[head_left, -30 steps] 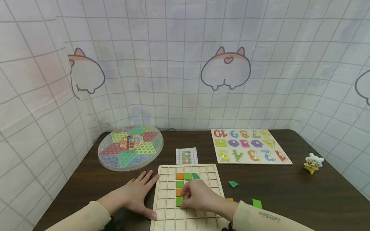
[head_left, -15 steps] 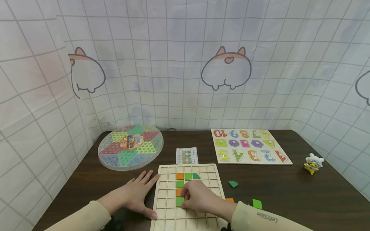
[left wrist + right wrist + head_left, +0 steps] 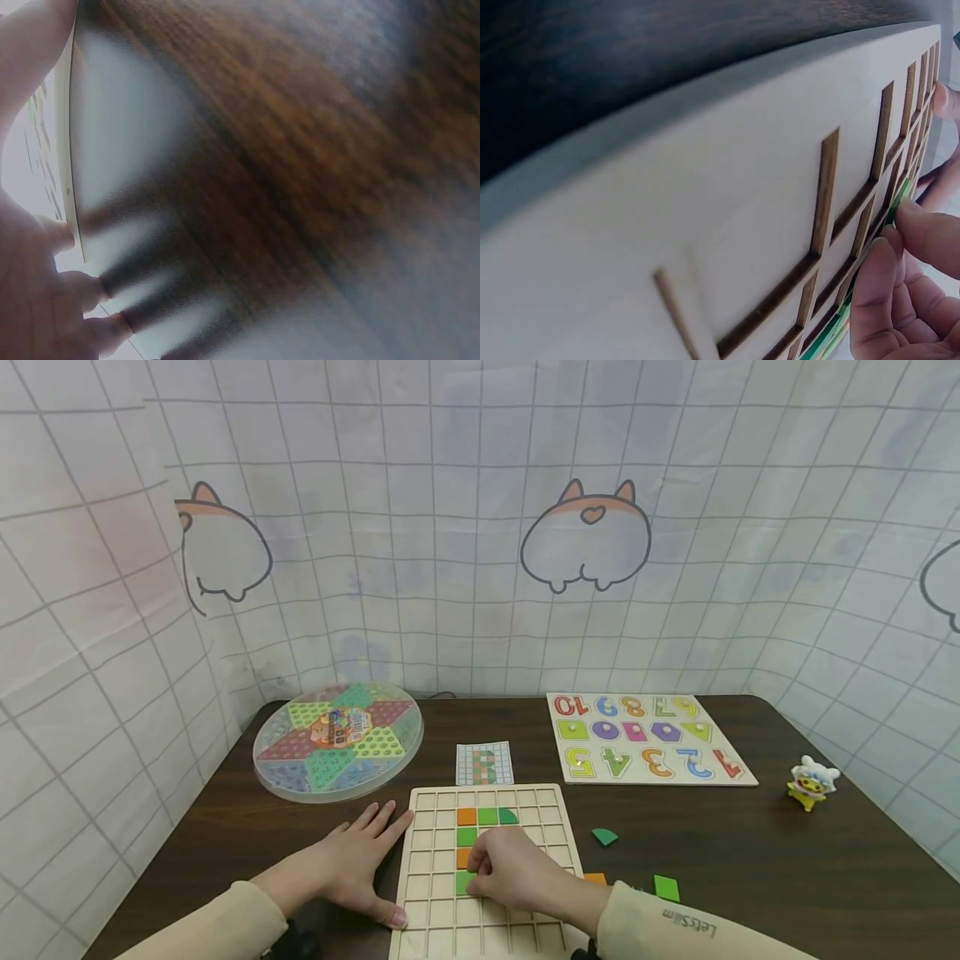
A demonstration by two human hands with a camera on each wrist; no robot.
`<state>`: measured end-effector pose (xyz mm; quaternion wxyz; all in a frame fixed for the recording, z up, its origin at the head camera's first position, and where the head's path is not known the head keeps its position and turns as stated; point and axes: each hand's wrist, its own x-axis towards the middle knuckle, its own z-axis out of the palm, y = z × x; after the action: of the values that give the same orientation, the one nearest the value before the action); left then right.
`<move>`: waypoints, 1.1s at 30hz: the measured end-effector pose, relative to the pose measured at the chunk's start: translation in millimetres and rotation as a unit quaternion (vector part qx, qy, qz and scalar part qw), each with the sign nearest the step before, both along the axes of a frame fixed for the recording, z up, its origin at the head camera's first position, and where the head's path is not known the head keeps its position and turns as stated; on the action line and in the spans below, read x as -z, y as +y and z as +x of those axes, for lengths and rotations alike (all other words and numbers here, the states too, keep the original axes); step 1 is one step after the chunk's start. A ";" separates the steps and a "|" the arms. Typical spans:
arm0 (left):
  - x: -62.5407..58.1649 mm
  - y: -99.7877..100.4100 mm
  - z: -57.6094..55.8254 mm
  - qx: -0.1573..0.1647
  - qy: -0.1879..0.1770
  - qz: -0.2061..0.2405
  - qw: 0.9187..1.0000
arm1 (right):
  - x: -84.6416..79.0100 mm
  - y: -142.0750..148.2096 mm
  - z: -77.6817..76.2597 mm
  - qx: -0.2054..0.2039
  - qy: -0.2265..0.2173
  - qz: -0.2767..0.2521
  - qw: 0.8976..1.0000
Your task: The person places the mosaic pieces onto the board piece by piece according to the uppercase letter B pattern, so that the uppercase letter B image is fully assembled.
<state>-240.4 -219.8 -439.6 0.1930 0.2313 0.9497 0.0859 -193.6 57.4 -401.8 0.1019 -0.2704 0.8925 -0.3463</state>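
A wooden grid board lies in front of me. In the head view my left hand rests at the board's left edge, fingers spread, thumb on its rim. My right hand is over the middle of the board, its fingers curled and its fingertips at a green square tile. The right wrist view shows a digit touching the green tile in its cell. Farther up the grid sit an orange tile, a green tile and a dark green quarter-round tile. The right hand hides part of the grid.
On the dark table right of the board lie a loose quarter-round tile, a green tile and an orange tile. Behind stand a pattern card, a star game board, a number puzzle and a figurine.
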 end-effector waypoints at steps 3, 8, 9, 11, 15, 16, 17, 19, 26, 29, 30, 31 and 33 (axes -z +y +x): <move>2.6 -0.9 -1.5 0.000 0.001 -0.003 1.000 | 0.8 -0.7 -0.2 0.001 0.005 0.003 1.000; 6.2 -2.5 -4.5 0.001 0.001 -0.005 1.000 | 1.0 -0.9 0.0 0.001 0.010 0.005 1.000; 5.9 -2.4 -4.4 0.001 0.000 -0.005 1.000 | 1.0 -0.8 0.0 0.001 0.010 0.005 1.000; 4.4 -1.9 -3.5 0.001 0.001 -0.003 1.000 | 1.0 -0.8 0.0 0.000 0.009 0.004 1.000; 3.0 -1.4 -2.0 0.000 -0.001 0.000 1.000 | 1.2 -0.2 -0.1 -0.003 0.008 -0.001 1.000; 2.9 -1.5 -1.7 0.000 -0.001 0.001 1.000 | 1.0 0.2 0.0 -0.004 0.007 -0.003 1.000; 3.3 -1.6 -1.8 0.000 -0.001 0.001 1.000 | 0.3 0.8 0.2 -0.006 0.005 -0.003 1.000; 1.8 -1.0 -0.3 0.001 -0.003 0.001 1.000 | -2.5 2.5 0.6 -0.012 0.006 -0.004 1.000; 3.4 -2.2 -1.9 0.002 -0.002 0.003 1.000 | -22.6 20.9 -2.7 -0.012 -0.015 -0.007 1.000; 3.4 -2.6 -1.7 0.003 -0.007 0.002 1.000 | -25.2 38.8 -6.7 -0.006 -0.014 0.001 1.000; 3.5 -2.7 -1.8 0.004 -0.007 0.002 1.000 | -25.3 46.3 -8.1 -0.002 -0.014 0.005 1.000; 4.1 -2.7 -2.3 0.005 -0.007 0.002 1.000 | -25.4 54.2 -9.2 0.004 -0.014 0.009 1.000; 4.6 -2.9 -3.0 0.006 -0.005 0.001 1.000 | -24.3 72.2 -11.5 0.018 -0.012 0.015 1.000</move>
<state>-243.4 -222.7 -444.3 0.1976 0.2370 0.9472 0.0869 -205.1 129.6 -377.5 0.1103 -0.2491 0.9008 -0.3382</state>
